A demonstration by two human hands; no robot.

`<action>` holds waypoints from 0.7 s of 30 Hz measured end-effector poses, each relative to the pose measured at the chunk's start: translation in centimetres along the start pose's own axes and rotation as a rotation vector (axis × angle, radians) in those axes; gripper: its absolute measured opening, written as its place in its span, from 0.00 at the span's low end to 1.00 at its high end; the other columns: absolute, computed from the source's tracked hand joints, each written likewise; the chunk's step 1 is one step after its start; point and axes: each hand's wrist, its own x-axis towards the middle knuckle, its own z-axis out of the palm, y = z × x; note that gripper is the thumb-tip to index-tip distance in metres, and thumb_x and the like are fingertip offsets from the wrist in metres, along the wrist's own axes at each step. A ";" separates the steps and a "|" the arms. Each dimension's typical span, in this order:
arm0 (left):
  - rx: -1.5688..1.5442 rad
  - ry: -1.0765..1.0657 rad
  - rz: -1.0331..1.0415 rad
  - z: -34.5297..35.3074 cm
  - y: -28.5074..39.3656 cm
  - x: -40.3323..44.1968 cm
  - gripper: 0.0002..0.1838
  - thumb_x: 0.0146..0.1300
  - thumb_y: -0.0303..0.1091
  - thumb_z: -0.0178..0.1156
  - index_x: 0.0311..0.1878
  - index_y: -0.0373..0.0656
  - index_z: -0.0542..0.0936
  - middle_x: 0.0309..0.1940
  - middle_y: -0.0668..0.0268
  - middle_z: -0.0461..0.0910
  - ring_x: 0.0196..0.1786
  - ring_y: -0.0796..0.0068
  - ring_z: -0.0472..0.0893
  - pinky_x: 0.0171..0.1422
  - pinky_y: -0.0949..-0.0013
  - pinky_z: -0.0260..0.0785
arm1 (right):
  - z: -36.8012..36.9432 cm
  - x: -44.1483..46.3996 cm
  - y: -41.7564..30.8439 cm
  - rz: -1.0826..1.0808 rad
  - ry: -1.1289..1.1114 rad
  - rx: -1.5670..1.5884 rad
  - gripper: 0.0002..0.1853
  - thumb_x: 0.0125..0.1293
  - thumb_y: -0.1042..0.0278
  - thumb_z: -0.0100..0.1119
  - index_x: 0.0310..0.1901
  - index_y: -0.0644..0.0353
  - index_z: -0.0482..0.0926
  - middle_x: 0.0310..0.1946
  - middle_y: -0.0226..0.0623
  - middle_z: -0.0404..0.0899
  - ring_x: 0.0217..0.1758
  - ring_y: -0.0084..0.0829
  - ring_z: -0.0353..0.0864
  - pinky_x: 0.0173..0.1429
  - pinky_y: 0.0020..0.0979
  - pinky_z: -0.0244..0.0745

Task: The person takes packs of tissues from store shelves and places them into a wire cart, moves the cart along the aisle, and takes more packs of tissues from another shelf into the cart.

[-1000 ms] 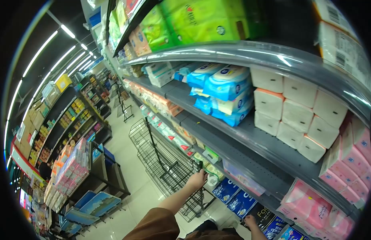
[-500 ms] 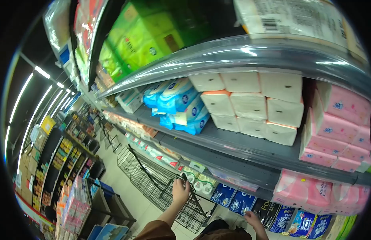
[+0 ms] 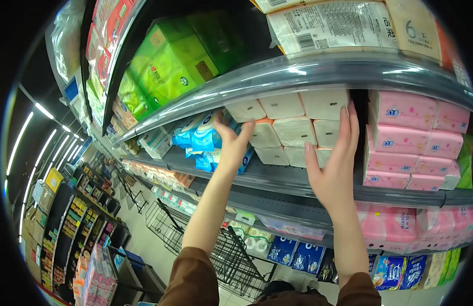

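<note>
A stack of white tissue packs with orange edges stands on the middle shelf, several packs in three rows. My left hand is at its left side, fingers spread, thumb tip close to or against the packs. Its other fingers reach over the blue wipes packs lying beside the stack. At the stack's right side is my right hand, open, fingers pointing up along the end packs and thumb in front of the lower rows. Whether either palm presses on the packs I cannot tell.
Pink tissue packs are stacked to the right. A shelf edge curves just above my hands, with green packs on it. Below left stands a black wire shopping cart. Blue packs line the bottom shelf.
My left hand has let go of the cart and risen to the stack's left side. My right hand has come up from low down to the stack's right side. The view has shifted slightly right.
</note>
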 end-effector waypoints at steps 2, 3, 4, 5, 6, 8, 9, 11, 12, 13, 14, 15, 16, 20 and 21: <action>-0.061 0.049 0.040 0.6 1.4 2.2 0.50 0.67 0.46 0.70 0.80 0.36 0.48 0.79 0.54 0.54 0.81 0.58 0.56 0.82 0.60 0.50 | 1.1 1.9 1.4 -0.069 0.088 -0.108 0.42 0.67 0.67 0.65 0.76 0.72 0.55 0.75 0.62 0.59 0.79 0.61 0.57 0.80 0.52 0.54; -0.057 0.025 -0.002 0.7 2.2 2.7 0.49 0.66 0.46 0.70 0.79 0.35 0.51 0.77 0.54 0.57 0.80 0.59 0.58 0.82 0.61 0.49 | 1.2 2.7 2.0 -0.024 0.075 -0.151 0.42 0.67 0.65 0.66 0.75 0.73 0.56 0.73 0.62 0.61 0.77 0.62 0.59 0.78 0.52 0.56; -0.054 0.000 -0.042 0.7 3.2 3.2 0.48 0.66 0.46 0.71 0.78 0.34 0.54 0.76 0.54 0.60 0.79 0.59 0.60 0.82 0.61 0.49 | 1.0 3.5 2.8 0.019 0.065 -0.194 0.42 0.67 0.64 0.67 0.74 0.74 0.57 0.72 0.63 0.64 0.75 0.62 0.62 0.77 0.52 0.58; -0.049 -0.024 -0.085 0.6 3.8 3.6 0.48 0.65 0.46 0.72 0.77 0.33 0.57 0.74 0.54 0.64 0.79 0.60 0.62 0.82 0.62 0.49 | 0.9 4.1 3.3 0.063 0.051 -0.236 0.42 0.66 0.62 0.68 0.74 0.75 0.58 0.70 0.63 0.66 0.73 0.63 0.64 0.75 0.53 0.60; -0.060 -0.095 -0.137 0.5 4.0 4.0 0.44 0.63 0.47 0.73 0.74 0.33 0.65 0.69 0.55 0.72 0.75 0.60 0.67 0.80 0.61 0.52 | 1.0 4.5 3.8 0.102 0.029 -0.227 0.41 0.65 0.61 0.69 0.73 0.74 0.59 0.70 0.62 0.67 0.71 0.62 0.66 0.75 0.53 0.60; -0.028 -0.033 -0.066 1.2 4.4 3.4 0.42 0.64 0.45 0.73 0.73 0.34 0.65 0.67 0.55 0.74 0.72 0.62 0.70 0.79 0.62 0.55 | 1.1 5.0 4.0 0.182 -0.018 -0.212 0.41 0.64 0.59 0.70 0.71 0.73 0.62 0.69 0.61 0.68 0.69 0.61 0.68 0.75 0.52 0.61; -0.014 -0.004 -0.029 1.5 4.6 3.2 0.41 0.64 0.44 0.73 0.73 0.34 0.66 0.67 0.56 0.74 0.71 0.62 0.71 0.78 0.63 0.57 | 0.7 5.0 3.6 0.206 -0.034 -0.174 0.41 0.64 0.60 0.70 0.71 0.73 0.62 0.69 0.61 0.68 0.69 0.61 0.68 0.75 0.51 0.61; -0.052 0.003 -0.001 1.0 4.5 2.2 0.39 0.65 0.42 0.72 0.73 0.35 0.66 0.66 0.56 0.75 0.70 0.64 0.72 0.76 0.64 0.60 | -0.5 4.5 2.4 0.253 -0.065 -0.100 0.41 0.64 0.60 0.70 0.72 0.73 0.61 0.70 0.60 0.68 0.68 0.61 0.69 0.75 0.50 0.62; -0.073 0.009 0.013 0.6 4.4 1.4 0.38 0.65 0.40 0.72 0.73 0.36 0.66 0.66 0.56 0.75 0.69 0.66 0.73 0.75 0.64 0.61 | -0.9 4.0 2.2 0.211 -0.046 -0.089 0.41 0.65 0.61 0.70 0.73 0.72 0.61 0.70 0.60 0.68 0.69 0.60 0.69 0.75 0.49 0.63; -0.095 0.019 0.017 0.4 4.4 0.6 0.40 0.64 0.39 0.74 0.73 0.35 0.64 0.65 0.55 0.75 0.68 0.65 0.74 0.74 0.63 0.63 | -1.2 3.2 1.9 0.172 -0.028 -0.077 0.41 0.65 0.62 0.70 0.73 0.72 0.60 0.71 0.60 0.67 0.71 0.60 0.69 0.76 0.48 0.63; -0.114 0.030 0.020 0.0 4.4 -0.4 0.42 0.63 0.38 0.75 0.73 0.35 0.63 0.64 0.55 0.75 0.68 0.64 0.74 0.73 0.62 0.65 | -1.5 2.2 1.6 0.137 -0.010 -0.062 0.41 0.65 0.64 0.69 0.74 0.72 0.60 0.71 0.60 0.67 0.72 0.59 0.69 0.76 0.47 0.63; -0.132 0.042 0.020 -0.4 4.4 -1.5 0.44 0.61 0.37 0.76 0.74 0.34 0.62 0.63 0.55 0.75 0.67 0.64 0.75 0.72 0.61 0.67 | -1.8 1.4 1.0 0.171 -0.010 0.002 0.41 0.65 0.65 0.69 0.75 0.71 0.59 0.71 0.60 0.67 0.73 0.57 0.68 0.77 0.47 0.62; -0.214 0.041 0.037 -0.6 4.5 -2.8 0.47 0.60 0.34 0.77 0.76 0.36 0.58 0.66 0.55 0.72 0.69 0.64 0.73 0.75 0.60 0.65 | -2.2 0.7 0.3 0.205 -0.008 0.066 0.42 0.65 0.67 0.69 0.75 0.71 0.58 0.72 0.60 0.66 0.75 0.56 0.67 0.78 0.46 0.61; -0.336 0.096 0.150 -1.7 3.5 -8.5 0.55 0.56 0.34 0.80 0.78 0.38 0.52 0.71 0.54 0.66 0.74 0.62 0.69 0.79 0.58 0.62 | -4.0 -3.2 -1.8 0.299 -0.047 0.137 0.46 0.61 0.72 0.72 0.77 0.71 0.56 0.76 0.59 0.61 0.80 0.52 0.62 0.81 0.46 0.56; -0.347 0.125 0.126 -2.1 3.5 -10.3 0.57 0.54 0.34 0.81 0.79 0.38 0.51 0.72 0.53 0.65 0.76 0.61 0.67 0.80 0.58 0.60 | -4.5 -4.5 -2.3 0.328 -0.070 0.126 0.46 0.60 0.72 0.72 0.77 0.71 0.56 0.77 0.58 0.60 0.80 0.52 0.62 0.81 0.47 0.56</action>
